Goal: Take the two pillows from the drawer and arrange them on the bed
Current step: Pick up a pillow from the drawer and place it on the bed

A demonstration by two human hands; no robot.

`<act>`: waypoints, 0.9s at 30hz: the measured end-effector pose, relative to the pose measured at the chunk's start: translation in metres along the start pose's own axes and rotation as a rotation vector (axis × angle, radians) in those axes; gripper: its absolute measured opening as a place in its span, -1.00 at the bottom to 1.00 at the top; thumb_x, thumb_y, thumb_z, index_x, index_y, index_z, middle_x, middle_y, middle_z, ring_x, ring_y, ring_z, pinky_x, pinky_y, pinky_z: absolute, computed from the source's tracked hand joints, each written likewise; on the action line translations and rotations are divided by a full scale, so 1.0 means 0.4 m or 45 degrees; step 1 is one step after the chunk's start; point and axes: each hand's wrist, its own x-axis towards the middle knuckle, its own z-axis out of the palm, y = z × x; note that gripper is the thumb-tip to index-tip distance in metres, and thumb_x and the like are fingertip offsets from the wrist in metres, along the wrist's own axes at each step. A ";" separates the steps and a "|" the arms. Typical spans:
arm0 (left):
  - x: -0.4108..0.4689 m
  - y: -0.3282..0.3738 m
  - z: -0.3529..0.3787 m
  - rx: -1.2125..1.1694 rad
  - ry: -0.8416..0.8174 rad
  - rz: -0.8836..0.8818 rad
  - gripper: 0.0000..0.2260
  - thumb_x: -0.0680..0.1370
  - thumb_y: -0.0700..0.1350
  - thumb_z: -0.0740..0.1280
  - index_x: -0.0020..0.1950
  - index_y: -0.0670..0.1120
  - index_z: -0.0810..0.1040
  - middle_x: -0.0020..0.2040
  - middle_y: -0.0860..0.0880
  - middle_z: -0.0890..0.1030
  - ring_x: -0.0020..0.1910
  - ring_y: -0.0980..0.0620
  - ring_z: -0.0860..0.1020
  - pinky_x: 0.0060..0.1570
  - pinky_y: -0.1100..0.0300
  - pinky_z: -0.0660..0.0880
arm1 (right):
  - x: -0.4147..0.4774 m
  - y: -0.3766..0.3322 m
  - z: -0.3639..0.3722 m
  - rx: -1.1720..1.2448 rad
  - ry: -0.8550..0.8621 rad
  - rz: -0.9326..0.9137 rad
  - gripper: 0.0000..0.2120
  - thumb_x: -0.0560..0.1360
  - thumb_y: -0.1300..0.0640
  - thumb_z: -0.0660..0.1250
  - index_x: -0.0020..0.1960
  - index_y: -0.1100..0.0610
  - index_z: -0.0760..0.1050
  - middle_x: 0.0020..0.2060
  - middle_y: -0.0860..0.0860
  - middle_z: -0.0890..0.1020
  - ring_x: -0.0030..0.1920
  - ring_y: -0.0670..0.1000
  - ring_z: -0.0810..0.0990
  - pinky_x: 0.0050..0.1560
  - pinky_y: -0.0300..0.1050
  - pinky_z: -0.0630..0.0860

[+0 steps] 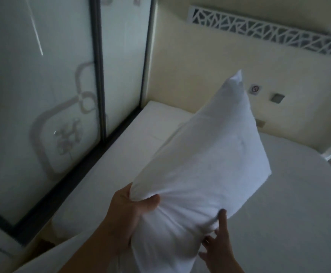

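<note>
From the head camera, a white pillow [206, 160] is held up in the air above the bed [279, 203], tilted so that 1 pointed corner rises toward the cream wall [200, 56] and another juts out to the right. Its cover is plain and smooth over most of the face, but bunches into radiating creases at the near end, where both hands grip it. The left hand [129, 215] clamps that near left edge, thumb laid over the front and the other fingers hidden behind the fabric. The right hand [217, 245] pinches a gathered fold lower down, with 1 finger pointing up along the cloth and the rest curled in (their exact hold is partly lost in the creases).

The lower end of the pillow runs out of the bottom of the frame, as do both forearms. A second pale shape at the bottom left edge is too cut off to identify. At the head of the bed, partly behind the held pillow, a flat white rectangle [160, 119] lies on the sheet; whether it is a pillow or folded linen is hard to tell. The picture is dim and soft, and the small plates [278, 98] on the wall are unreadable. No drawer is in view. Frosted glass panels [42, 95] in dark frames border the bed on the left.
</note>
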 end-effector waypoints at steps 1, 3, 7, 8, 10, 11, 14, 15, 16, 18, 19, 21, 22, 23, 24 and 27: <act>0.041 -0.018 0.022 -0.022 0.003 -0.029 -0.65 0.16 -0.17 0.55 -0.07 -0.05 0.69 -0.18 -0.14 0.73 -0.19 -0.15 0.69 -0.20 0.03 0.61 | 0.052 -0.023 0.002 0.005 0.013 0.007 -0.09 0.23 -0.54 0.20 0.42 -0.02 0.34 0.33 0.13 0.50 0.32 0.10 0.44 0.34 0.16 0.28; 0.139 -0.057 0.074 -0.058 -0.021 -0.072 -0.65 0.16 -0.18 0.54 -0.06 -0.07 0.68 -0.16 -0.16 0.73 -0.18 -0.15 0.69 -0.23 0.07 0.62 | 0.165 -0.067 0.019 -0.011 0.044 0.011 -0.28 0.32 -0.45 0.26 0.25 0.05 0.52 0.15 0.09 0.61 0.19 0.09 0.54 0.19 0.07 0.45; 0.354 -0.140 0.197 -0.087 -0.065 -0.174 -0.61 0.12 -0.27 0.57 -0.07 -0.14 0.68 -0.15 -0.17 0.73 -0.17 -0.14 0.69 -0.32 0.17 0.61 | 0.416 -0.161 0.083 -0.022 0.210 -0.135 -0.89 0.40 0.28 0.37 -0.30 0.23 0.52 -0.34 0.15 0.45 -0.41 0.04 0.42 -0.34 -0.12 0.32; 0.405 -0.161 0.222 -0.096 -0.039 -0.203 -0.63 0.12 -0.27 0.57 -0.09 -0.16 0.68 -0.16 -0.17 0.73 -0.19 -0.14 0.69 -0.34 0.18 0.60 | 0.475 -0.193 0.105 -0.037 0.189 -0.161 -0.88 0.37 0.37 0.33 -0.32 0.26 0.47 -0.35 0.16 0.36 -0.44 0.01 0.32 -0.37 -0.10 0.24; 0.501 -0.195 0.267 -0.124 0.009 -0.254 -0.71 0.16 -0.23 0.53 -0.14 -0.19 0.68 -0.19 -0.19 0.72 -0.23 -0.15 0.68 -0.36 0.15 0.60 | 0.571 -0.270 0.146 -0.039 0.112 -0.199 -0.88 0.38 0.40 0.30 -0.30 0.26 0.45 -0.39 0.13 0.30 -0.46 -0.01 0.25 -0.42 -0.12 0.19; 0.548 -0.207 0.285 -0.139 0.030 -0.262 -0.74 0.18 -0.22 0.51 -0.15 -0.20 0.68 -0.21 -0.19 0.72 -0.26 -0.15 0.68 -0.37 0.14 0.60 | 0.612 -0.316 0.163 -0.025 0.088 -0.212 -0.82 0.39 0.39 0.30 -0.35 0.22 0.44 -0.44 0.10 0.29 -0.50 -0.02 0.24 -0.46 -0.16 0.19; 0.683 -0.224 0.339 -0.212 0.083 -0.221 -0.73 0.21 -0.20 0.50 -0.12 -0.23 0.67 -0.22 -0.18 0.71 -0.25 -0.14 0.67 -0.35 0.12 0.60 | 0.701 -0.444 0.181 0.005 0.072 -0.262 -0.76 0.44 0.35 0.31 -0.37 0.16 0.46 -0.51 0.07 0.35 -0.57 -0.05 0.27 -0.51 -0.24 0.23; 0.727 -0.222 0.363 -0.266 0.082 -0.209 -0.72 0.22 -0.19 0.50 -0.10 -0.22 0.67 -0.20 -0.18 0.71 -0.22 -0.15 0.67 -0.32 0.11 0.60 | 0.717 -0.484 0.182 0.002 0.080 -0.284 -0.79 0.46 0.34 0.32 -0.33 0.17 0.48 -0.51 0.06 0.39 -0.58 -0.05 0.29 -0.52 -0.25 0.24; 0.771 -0.220 0.389 -0.321 0.072 -0.201 -0.70 0.22 -0.18 0.50 -0.08 -0.21 0.67 -0.17 -0.17 0.72 -0.19 -0.15 0.68 -0.29 0.10 0.61 | 0.734 -0.523 0.181 -0.003 0.099 -0.308 -0.83 0.47 0.33 0.32 -0.29 0.19 0.51 -0.51 0.05 0.43 -0.59 -0.06 0.32 -0.54 -0.27 0.26; 0.854 -0.219 0.445 -0.411 0.043 -0.181 -0.64 0.24 -0.16 0.50 0.01 -0.21 0.65 -0.08 -0.17 0.71 -0.11 -0.13 0.68 -0.22 0.10 0.61 | 0.764 -0.601 0.173 -0.027 0.165 -0.385 -0.88 0.49 0.32 0.32 -0.22 0.20 0.54 -0.47 0.05 0.50 -0.60 -0.08 0.37 -0.57 -0.28 0.32; 0.896 -0.220 0.472 -0.463 0.031 -0.178 -0.61 0.26 -0.15 0.50 0.06 -0.22 0.64 -0.04 -0.17 0.71 -0.08 -0.12 0.67 -0.19 0.10 0.62 | 0.779 -0.640 0.168 -0.047 0.199 -0.433 -0.88 0.50 0.30 0.32 -0.21 0.19 0.54 -0.45 0.05 0.52 -0.59 -0.09 0.39 -0.57 -0.29 0.35; 0.980 -0.228 0.515 -0.560 -0.003 -0.219 -0.57 0.29 -0.12 0.49 0.12 -0.23 0.61 0.03 -0.17 0.69 -0.01 -0.10 0.66 -0.10 0.07 0.63 | 0.805 -0.711 0.157 -0.115 0.246 -0.552 -0.86 0.52 0.27 0.32 -0.21 0.14 0.54 -0.42 0.04 0.55 -0.56 -0.11 0.43 -0.56 -0.32 0.38; 1.028 -0.240 0.530 -0.572 -0.023 -0.255 -0.58 0.33 -0.10 0.48 0.14 -0.24 0.59 0.05 -0.18 0.68 0.01 -0.09 0.66 -0.05 0.05 0.63 | 0.820 -0.742 0.149 -0.164 0.258 -0.620 -0.86 0.52 0.25 0.31 -0.21 0.12 0.54 -0.40 0.03 0.56 -0.54 -0.11 0.45 -0.55 -0.32 0.39; 1.071 -0.253 0.540 -0.519 -0.021 -0.290 -0.64 0.39 -0.09 0.46 0.11 -0.24 0.60 0.04 -0.18 0.68 -0.01 -0.07 0.66 -0.03 0.05 0.62 | 0.834 -0.765 0.142 -0.227 0.265 -0.675 -0.86 0.52 0.23 0.31 -0.21 0.11 0.54 -0.39 0.01 0.57 -0.50 -0.11 0.47 -0.53 -0.32 0.40; 1.109 -0.266 0.542 -0.366 0.012 -0.325 -0.75 0.45 -0.08 0.43 0.03 -0.21 0.61 -0.01 -0.15 0.67 -0.08 -0.04 0.66 -0.06 0.08 0.61 | 0.844 -0.778 0.132 -0.293 0.270 -0.706 -0.87 0.52 0.21 0.31 -0.20 0.09 0.54 -0.38 -0.01 0.59 -0.47 -0.11 0.50 -0.49 -0.31 0.41; 1.177 -0.328 0.507 0.317 0.003 -0.531 -0.80 0.51 0.07 0.34 -0.06 -0.05 0.51 -0.01 -0.13 0.51 -0.14 -0.03 0.52 -0.18 0.11 0.37 | 0.880 -0.771 0.105 -0.446 0.289 -0.663 -0.91 0.51 0.17 0.33 -0.17 0.08 0.56 -0.33 0.00 0.61 -0.39 -0.07 0.55 -0.40 -0.22 0.44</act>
